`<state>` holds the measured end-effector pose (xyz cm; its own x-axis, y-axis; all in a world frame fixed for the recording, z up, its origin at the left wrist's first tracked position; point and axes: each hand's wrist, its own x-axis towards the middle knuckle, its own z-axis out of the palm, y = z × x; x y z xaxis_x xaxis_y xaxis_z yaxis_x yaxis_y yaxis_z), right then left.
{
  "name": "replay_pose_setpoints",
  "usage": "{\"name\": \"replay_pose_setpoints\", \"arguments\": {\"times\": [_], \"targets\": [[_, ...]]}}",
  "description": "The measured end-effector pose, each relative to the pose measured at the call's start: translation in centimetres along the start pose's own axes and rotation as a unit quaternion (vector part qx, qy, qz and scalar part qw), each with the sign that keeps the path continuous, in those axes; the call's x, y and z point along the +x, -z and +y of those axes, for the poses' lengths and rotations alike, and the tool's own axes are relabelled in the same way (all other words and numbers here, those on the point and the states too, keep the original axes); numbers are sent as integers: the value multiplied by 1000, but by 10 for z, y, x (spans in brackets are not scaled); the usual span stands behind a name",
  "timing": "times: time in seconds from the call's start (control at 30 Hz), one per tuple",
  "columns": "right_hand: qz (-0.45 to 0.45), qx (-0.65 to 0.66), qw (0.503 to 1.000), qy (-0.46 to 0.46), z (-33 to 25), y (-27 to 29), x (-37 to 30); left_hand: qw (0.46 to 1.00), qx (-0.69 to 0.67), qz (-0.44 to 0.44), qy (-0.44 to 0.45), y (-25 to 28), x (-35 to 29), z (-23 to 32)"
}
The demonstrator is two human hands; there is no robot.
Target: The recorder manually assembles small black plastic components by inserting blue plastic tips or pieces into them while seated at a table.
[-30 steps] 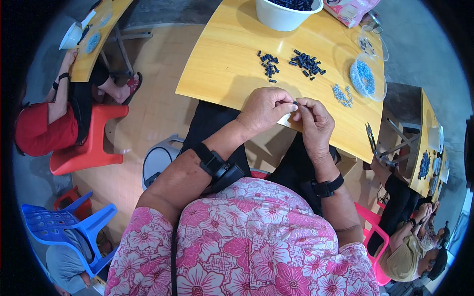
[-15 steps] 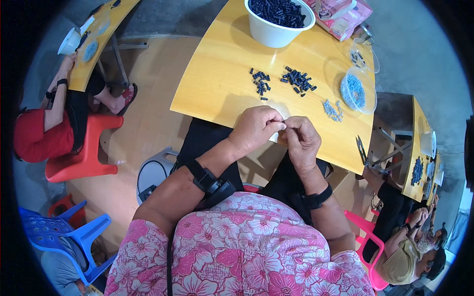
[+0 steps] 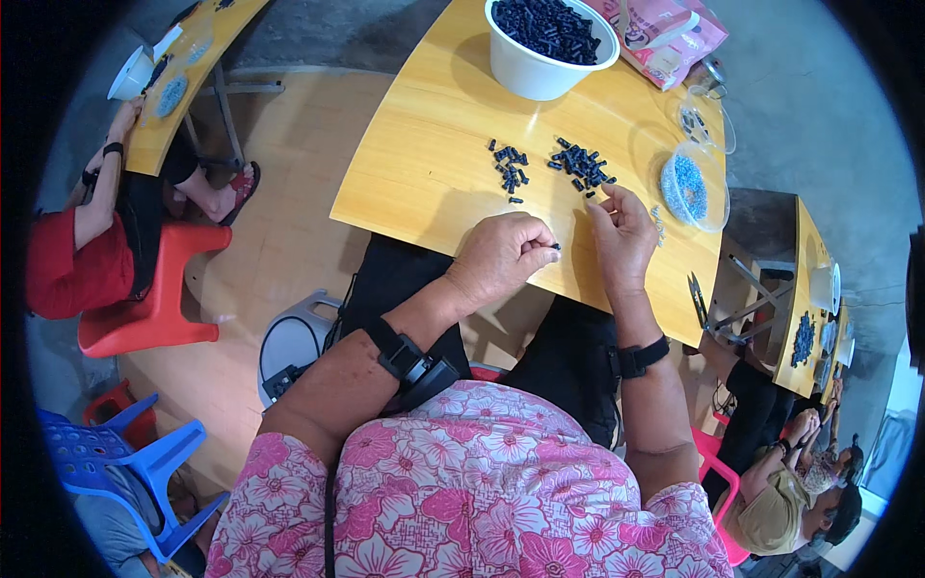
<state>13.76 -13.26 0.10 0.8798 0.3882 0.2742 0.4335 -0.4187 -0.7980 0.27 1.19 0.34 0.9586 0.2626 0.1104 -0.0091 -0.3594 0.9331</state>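
Note:
My left hand (image 3: 501, 252) is closed just over the near edge of the yellow table. Between its thumb and fingertip a small black piece (image 3: 556, 247) sticks out. My right hand (image 3: 626, 236) is over the table with thumb and forefinger apart and nothing visible between them. Its fingertips are close to the near side of a pile of short black tubular pieces (image 3: 580, 164). A smaller group of similar black pieces (image 3: 509, 170) lies to the left. Small pale-blue clear pieces (image 3: 658, 223) are partly hidden behind my right hand.
A white bowl (image 3: 540, 82) full of black pieces stands at the back. On the right are a clear tub (image 3: 686, 188) of blue bits, its lid, a pink bag (image 3: 665, 43) and black scissors-like tool (image 3: 699, 301) at the edge. Other people sit at tables on both sides.
My right hand has parted from my left and moved up and right toward the black pile, its fingers opening. My left hand stays nearly in place with the small black piece.

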Motion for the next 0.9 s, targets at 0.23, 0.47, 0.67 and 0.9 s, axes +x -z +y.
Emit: {"name": "replay_pose_setpoints", "arguments": {"times": [0.23,0.47,0.67,0.9], "targets": [[20,-18,998,-49,-8,-11,9,1000,-23,4,13,0,-1,0],[-22,46,997,-56,13,-6,2,1000,-27,-2,-3,-1,-2,-3],[-82,289,946,-118,-27,24,-36,998,-52,-28,-12,5,-12,-5],[-136,327,923,-150,-52,57,-93,995,-35,-87,26,9,-58,24]]}}
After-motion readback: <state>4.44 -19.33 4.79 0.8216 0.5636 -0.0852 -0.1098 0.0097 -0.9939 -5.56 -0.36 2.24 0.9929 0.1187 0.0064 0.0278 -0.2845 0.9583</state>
